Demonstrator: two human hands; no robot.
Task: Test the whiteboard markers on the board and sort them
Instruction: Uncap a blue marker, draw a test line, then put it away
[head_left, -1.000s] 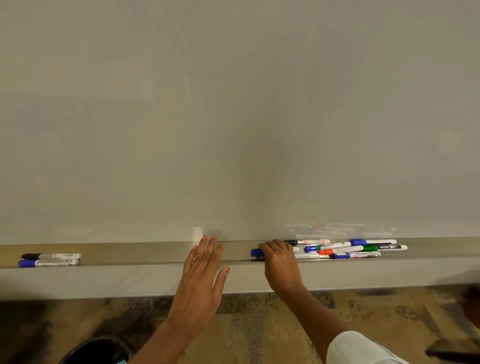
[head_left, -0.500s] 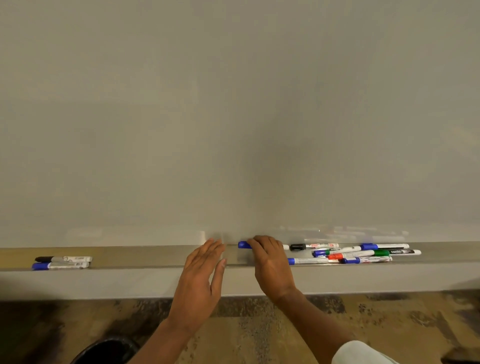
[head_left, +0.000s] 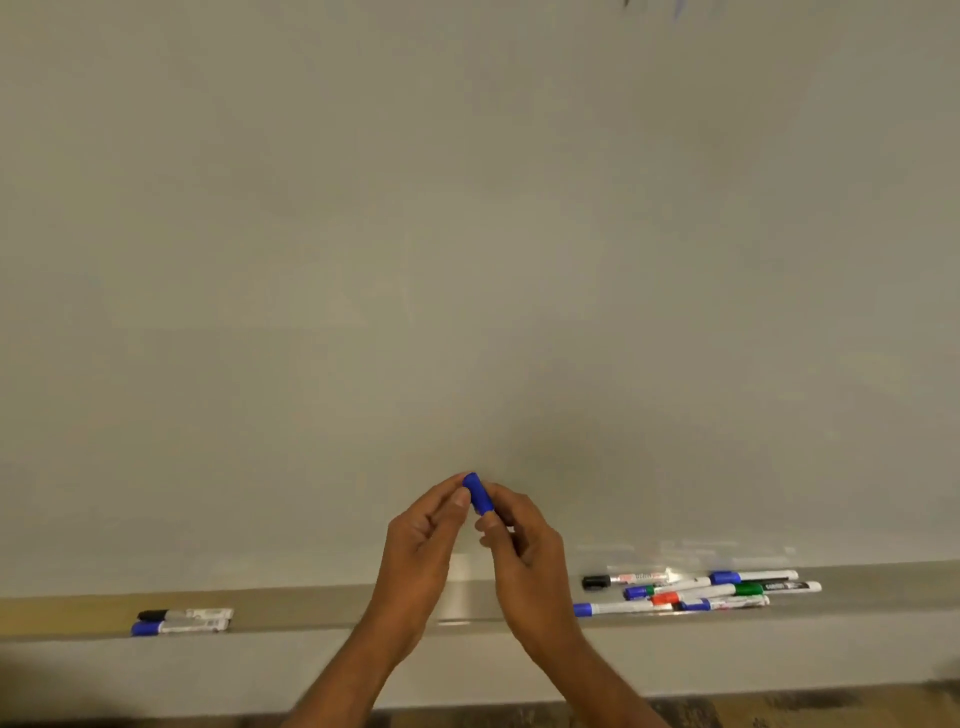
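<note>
A blue-capped marker (head_left: 478, 493) is raised in front of the whiteboard (head_left: 467, 234), above the tray (head_left: 311, 608). My right hand (head_left: 524, 551) grips its barrel, which is hidden inside the fingers. My left hand (head_left: 421, 540) pinches the blue cap between thumb and fingertips. On the tray at the right lies a pile of several markers (head_left: 696, 592) with blue, green, red and black caps. At the tray's left end lie a black-capped marker (head_left: 184, 614) and a blue-capped marker (head_left: 179, 627), side by side.
The board's face is blank apart from faint marks at the top right edge (head_left: 675, 8). Below the tray a pale ledge (head_left: 208, 675) runs the full width, with patterned floor under it.
My right hand has lifted the blue-capped marker off the tray and up in front of the board. My left hand left the tray edge and came up to pinch the cap.
</note>
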